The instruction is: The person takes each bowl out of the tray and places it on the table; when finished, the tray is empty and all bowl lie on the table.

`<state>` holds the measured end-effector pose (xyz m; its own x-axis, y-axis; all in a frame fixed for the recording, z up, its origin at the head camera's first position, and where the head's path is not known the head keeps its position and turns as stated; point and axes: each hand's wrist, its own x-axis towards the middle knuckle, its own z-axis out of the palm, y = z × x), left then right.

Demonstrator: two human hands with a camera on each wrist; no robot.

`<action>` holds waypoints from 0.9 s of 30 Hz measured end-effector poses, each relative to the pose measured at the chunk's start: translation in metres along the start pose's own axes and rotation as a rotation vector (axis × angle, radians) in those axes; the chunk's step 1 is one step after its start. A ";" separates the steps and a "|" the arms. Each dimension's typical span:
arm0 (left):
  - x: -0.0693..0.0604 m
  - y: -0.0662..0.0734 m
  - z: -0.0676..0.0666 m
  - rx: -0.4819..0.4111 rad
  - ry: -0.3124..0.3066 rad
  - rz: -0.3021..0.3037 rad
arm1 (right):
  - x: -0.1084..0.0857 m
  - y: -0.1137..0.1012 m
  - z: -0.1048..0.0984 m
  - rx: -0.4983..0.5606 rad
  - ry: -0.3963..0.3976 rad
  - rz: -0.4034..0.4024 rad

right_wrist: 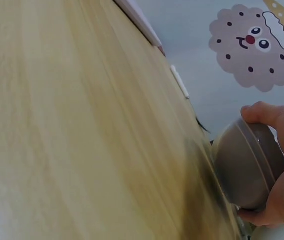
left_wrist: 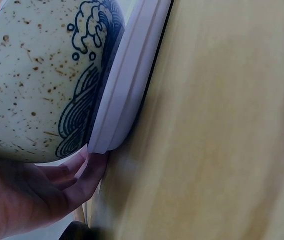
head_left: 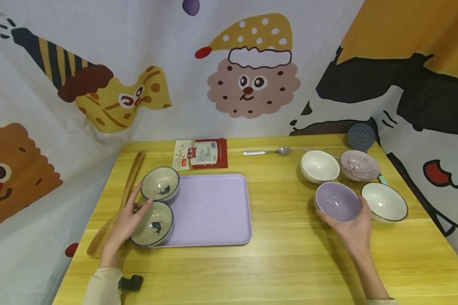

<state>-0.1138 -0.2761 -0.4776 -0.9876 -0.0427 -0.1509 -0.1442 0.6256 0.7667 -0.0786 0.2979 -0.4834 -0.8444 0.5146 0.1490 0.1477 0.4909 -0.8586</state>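
My left hand (head_left: 127, 220) is at the tray's left side, its fingers along the outside of the far speckled bowl (head_left: 161, 183) and its thumb by that bowl's near side. The near speckled bowl (head_left: 152, 224), with a blue fish inside, stands close by. Both overlap the left edge of the lilac tray (head_left: 213, 212). In the left wrist view, fingers (left_wrist: 84, 182) curve below a speckled bowl (left_wrist: 27, 85) at the tray rim (left_wrist: 127, 75). My right hand (head_left: 353, 235) grips a purple bowl (head_left: 337, 201), thumb on its left, fingers on its right.
Around the purple bowl are a white bowl (head_left: 319, 166), a striped bowl (head_left: 360, 164) and a dark-rimmed white bowl (head_left: 383, 202). Behind them lies a slotted spatula (head_left: 361, 136). A spoon (head_left: 267, 152) and a red packet (head_left: 200, 153) lie farther back; a wooden spatula (head_left: 131, 176) lies left.
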 end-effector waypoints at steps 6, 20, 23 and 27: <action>0.001 0.000 -0.001 0.010 0.001 0.001 | 0.001 0.005 0.000 -0.037 0.009 0.034; -0.002 0.002 -0.001 0.024 -0.005 -0.019 | 0.000 0.004 0.003 -0.081 0.018 0.084; -0.002 0.003 -0.002 0.027 -0.007 -0.023 | -0.001 0.003 0.003 -0.080 0.028 0.071; -0.002 0.003 -0.002 0.030 -0.007 -0.022 | -0.004 -0.002 0.000 -0.103 0.017 0.058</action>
<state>-0.1120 -0.2757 -0.4739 -0.9837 -0.0512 -0.1726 -0.1642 0.6476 0.7440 -0.0756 0.2949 -0.4822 -0.8244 0.5552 0.1097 0.2487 0.5295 -0.8111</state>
